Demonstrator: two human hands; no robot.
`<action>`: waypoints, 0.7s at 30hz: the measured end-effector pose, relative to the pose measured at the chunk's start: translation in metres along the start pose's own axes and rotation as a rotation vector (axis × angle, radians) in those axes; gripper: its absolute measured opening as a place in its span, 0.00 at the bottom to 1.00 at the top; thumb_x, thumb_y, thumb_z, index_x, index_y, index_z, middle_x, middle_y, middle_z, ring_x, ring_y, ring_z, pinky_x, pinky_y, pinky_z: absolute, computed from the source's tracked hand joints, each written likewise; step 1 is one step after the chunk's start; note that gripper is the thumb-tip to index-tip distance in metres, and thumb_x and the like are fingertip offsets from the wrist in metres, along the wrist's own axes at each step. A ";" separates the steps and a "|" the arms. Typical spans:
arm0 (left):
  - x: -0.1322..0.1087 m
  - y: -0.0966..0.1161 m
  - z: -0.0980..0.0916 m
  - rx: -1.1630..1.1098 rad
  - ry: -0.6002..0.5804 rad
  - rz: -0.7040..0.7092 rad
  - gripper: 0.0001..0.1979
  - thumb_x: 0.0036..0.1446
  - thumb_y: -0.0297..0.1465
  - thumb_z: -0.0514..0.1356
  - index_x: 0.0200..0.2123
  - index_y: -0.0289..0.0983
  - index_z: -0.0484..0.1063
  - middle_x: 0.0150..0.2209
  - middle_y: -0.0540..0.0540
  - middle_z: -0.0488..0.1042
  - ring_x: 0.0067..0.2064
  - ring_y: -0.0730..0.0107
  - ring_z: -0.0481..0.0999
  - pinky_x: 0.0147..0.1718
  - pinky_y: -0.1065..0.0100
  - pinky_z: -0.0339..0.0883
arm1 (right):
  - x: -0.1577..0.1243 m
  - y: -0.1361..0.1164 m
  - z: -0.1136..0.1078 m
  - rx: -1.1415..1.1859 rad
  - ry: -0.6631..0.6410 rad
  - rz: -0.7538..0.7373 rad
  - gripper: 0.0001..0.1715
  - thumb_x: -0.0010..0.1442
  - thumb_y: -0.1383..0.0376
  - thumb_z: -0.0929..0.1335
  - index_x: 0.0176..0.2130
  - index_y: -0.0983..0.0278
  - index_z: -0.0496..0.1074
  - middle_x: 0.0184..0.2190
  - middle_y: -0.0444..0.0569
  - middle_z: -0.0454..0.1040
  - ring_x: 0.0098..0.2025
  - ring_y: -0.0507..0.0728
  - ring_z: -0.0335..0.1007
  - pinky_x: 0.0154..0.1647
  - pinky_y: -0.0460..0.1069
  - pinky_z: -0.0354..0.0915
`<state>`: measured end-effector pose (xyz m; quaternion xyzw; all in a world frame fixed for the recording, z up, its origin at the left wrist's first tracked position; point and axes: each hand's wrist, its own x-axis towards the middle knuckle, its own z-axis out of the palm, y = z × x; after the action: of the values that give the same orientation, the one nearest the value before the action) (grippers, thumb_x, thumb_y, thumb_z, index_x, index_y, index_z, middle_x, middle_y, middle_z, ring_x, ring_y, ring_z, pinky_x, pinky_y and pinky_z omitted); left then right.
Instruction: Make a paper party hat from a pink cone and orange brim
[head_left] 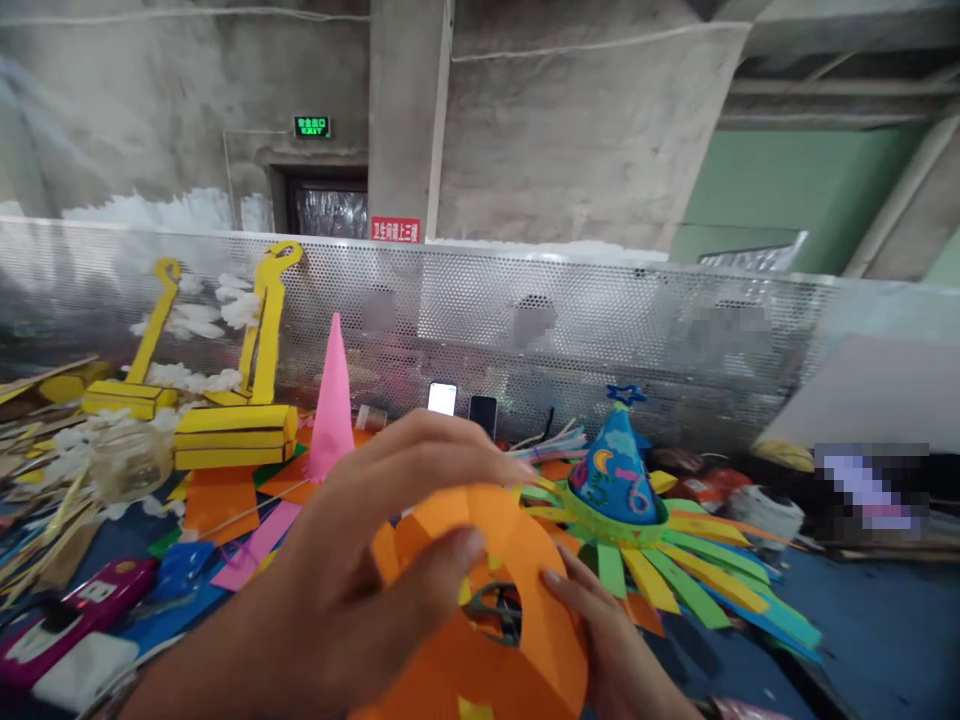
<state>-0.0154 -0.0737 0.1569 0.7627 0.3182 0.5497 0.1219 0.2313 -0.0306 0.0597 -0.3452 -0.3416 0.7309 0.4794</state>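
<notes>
An orange paper ring (551, 640) with a round hole and bits of yellow tape is between my two hands, low in the middle. My left hand (360, 540) curves over its upper left, thumb in front and fingers over the top edge. On the right side, my right hand (611, 625) grips the ring, a fingertip on its front face. Behind it, to the right, stands a blue cone hat (616, 465) with a star on top and green, yellow and orange paper strips around its brim. A pink paper cone (332, 410) stands upright beyond my left hand.
Yellow paper shapes (236, 435) and a glass jar (129, 460) stand at the left. Nearer are a purple glue gun (82, 610) and orange paper (221, 503). Two phones (442, 398) lean near a perforated metal panel (480, 310). A white bundle (765, 515) lies right.
</notes>
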 end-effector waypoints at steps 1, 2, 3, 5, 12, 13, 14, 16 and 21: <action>0.001 -0.020 0.009 0.076 0.081 -0.062 0.18 0.67 0.31 0.61 0.58 0.48 0.76 0.59 0.45 0.77 0.63 0.56 0.73 0.65 0.54 0.67 | 0.012 0.002 -0.007 0.012 0.033 0.004 0.31 0.49 0.63 0.82 0.53 0.60 0.80 0.45 0.54 0.87 0.47 0.67 0.85 0.51 0.57 0.78; -0.001 -0.043 0.018 0.129 0.169 -0.168 0.21 0.63 0.32 0.65 0.59 0.45 0.75 0.62 0.42 0.74 0.66 0.51 0.69 0.69 0.49 0.61 | 0.025 0.004 -0.015 0.027 0.050 0.000 0.34 0.50 0.63 0.81 0.56 0.59 0.78 0.47 0.54 0.86 0.48 0.67 0.85 0.51 0.57 0.78; -0.006 -0.067 0.027 0.125 0.197 -0.286 0.27 0.59 0.34 0.69 0.61 0.42 0.73 0.66 0.39 0.71 0.68 0.46 0.67 0.70 0.44 0.57 | 0.036 0.005 -0.022 0.027 0.069 -0.006 0.37 0.51 0.63 0.81 0.59 0.59 0.76 0.47 0.54 0.86 0.48 0.66 0.85 0.50 0.57 0.79; -0.021 -0.109 0.044 -0.069 0.167 -0.540 0.37 0.53 0.37 0.73 0.64 0.39 0.69 0.65 0.34 0.72 0.68 0.42 0.68 0.69 0.43 0.58 | 0.051 0.009 -0.034 0.001 0.110 -0.043 0.38 0.54 0.62 0.80 0.62 0.58 0.74 0.47 0.53 0.86 0.45 0.66 0.86 0.46 0.57 0.80; -0.072 -0.146 0.077 -0.826 0.127 -0.998 0.29 0.49 0.42 0.76 0.49 0.33 0.76 0.42 0.37 0.85 0.39 0.50 0.86 0.40 0.57 0.78 | 0.064 0.027 -0.046 -0.344 0.097 -0.345 0.32 0.57 0.53 0.79 0.57 0.60 0.77 0.54 0.56 0.83 0.53 0.68 0.82 0.53 0.59 0.78; -0.075 -0.144 0.080 -0.827 0.149 -1.017 0.29 0.48 0.42 0.77 0.49 0.34 0.77 0.41 0.38 0.86 0.38 0.51 0.86 0.39 0.57 0.78 | 0.065 0.029 -0.048 -0.451 0.068 -0.418 0.31 0.59 0.52 0.78 0.58 0.60 0.76 0.57 0.58 0.81 0.57 0.69 0.79 0.56 0.59 0.76; -0.076 -0.143 0.081 -0.831 0.180 -1.033 0.28 0.47 0.42 0.77 0.49 0.34 0.77 0.41 0.38 0.86 0.38 0.50 0.86 0.39 0.57 0.78 | 0.065 0.032 -0.051 -0.572 0.032 -0.487 0.30 0.62 0.52 0.76 0.59 0.60 0.75 0.60 0.59 0.78 0.60 0.69 0.77 0.58 0.59 0.75; -0.078 -0.140 0.084 -0.834 0.261 -1.090 0.27 0.48 0.41 0.77 0.48 0.35 0.77 0.41 0.39 0.86 0.39 0.49 0.86 0.41 0.56 0.78 | 0.061 0.036 -0.056 -0.834 -0.054 -0.612 0.28 0.67 0.54 0.71 0.63 0.59 0.72 0.66 0.59 0.73 0.66 0.69 0.71 0.60 0.59 0.74; -0.080 -0.130 0.088 -1.000 0.318 -1.174 0.25 0.49 0.43 0.75 0.47 0.36 0.79 0.47 0.37 0.86 0.52 0.46 0.84 0.53 0.53 0.75 | 0.043 0.044 -0.045 -1.380 -0.385 -0.881 0.43 0.61 0.64 0.73 0.71 0.58 0.62 0.73 0.60 0.63 0.73 0.67 0.60 0.69 0.60 0.65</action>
<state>0.0044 -0.0090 -0.0055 0.2365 0.3974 0.5759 0.6742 0.2349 0.0033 -0.0080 -0.2653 -0.8914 0.1502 0.3354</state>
